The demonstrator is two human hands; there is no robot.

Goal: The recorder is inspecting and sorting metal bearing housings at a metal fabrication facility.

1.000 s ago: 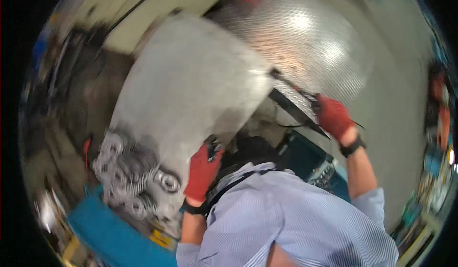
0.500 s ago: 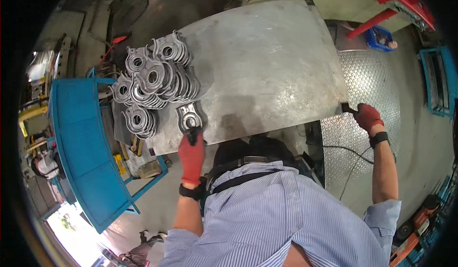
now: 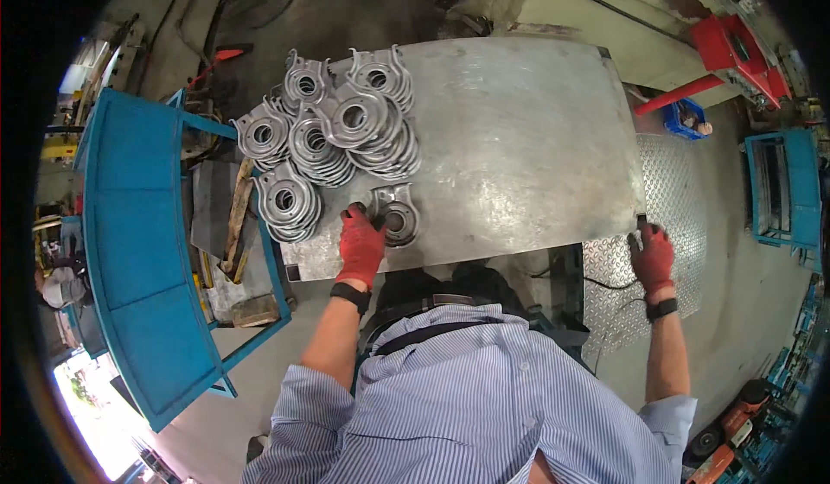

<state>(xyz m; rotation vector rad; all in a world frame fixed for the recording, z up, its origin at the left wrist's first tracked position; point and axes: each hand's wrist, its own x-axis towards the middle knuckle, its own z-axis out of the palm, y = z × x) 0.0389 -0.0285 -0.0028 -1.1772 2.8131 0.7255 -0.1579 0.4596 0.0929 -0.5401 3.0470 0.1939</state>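
Observation:
A single stamped metal bracket [image 3: 403, 232] with a round hole lies flat near the front edge of the steel table [image 3: 527, 147]. My left hand [image 3: 360, 249], in a red glove with dark fingertips, is just left of it. Its fingers are apart, the thumb side close to or touching the bracket's edge. Beyond it stand several stacks of like brackets [image 3: 353, 117], some leaning. At the table's front right corner is my right hand [image 3: 653, 259], also gloved in red, its fingers apart and holding nothing that shows.
A blue metal frame [image 3: 143, 259] stands left of the table. To the right lies a tread-plate floor panel [image 3: 674, 190], with a black cable [image 3: 612, 285] across it. A red stand [image 3: 722, 60] and a blue bin [image 3: 685, 119] are at the far right.
My left hand has moved off the bracket's ring to its left side. My right hand has come slightly back from the table corner. The whole view has shifted.

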